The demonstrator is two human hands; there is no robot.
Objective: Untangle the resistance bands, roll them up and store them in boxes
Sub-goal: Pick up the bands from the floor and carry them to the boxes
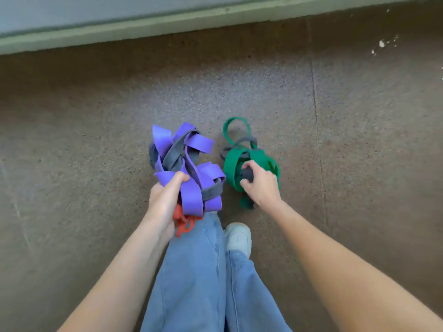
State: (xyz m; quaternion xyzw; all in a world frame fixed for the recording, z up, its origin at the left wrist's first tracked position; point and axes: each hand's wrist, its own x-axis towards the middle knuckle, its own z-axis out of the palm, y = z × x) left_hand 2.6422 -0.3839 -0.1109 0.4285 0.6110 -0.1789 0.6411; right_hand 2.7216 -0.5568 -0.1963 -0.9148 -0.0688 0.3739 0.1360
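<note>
My left hand (165, 200) grips a tangled bundle of purple resistance bands (189, 164) mixed with grey bands (176, 152); an orange band (183, 221) hangs below that hand. My right hand (260, 185) grips a second tangle of green resistance bands (233, 164) wound with a grey band (239, 143). A green loop (236, 128) sticks out at the far end of this tangle. Both bundles are held above the floor, side by side and apart. No boxes are in view.
I stand on a speckled brown floor (335, 140). My legs in blue jeans (199, 271) and a white shoe (238, 238) are directly below the bundles. A pale raised ledge (143, 22) runs along the far edge.
</note>
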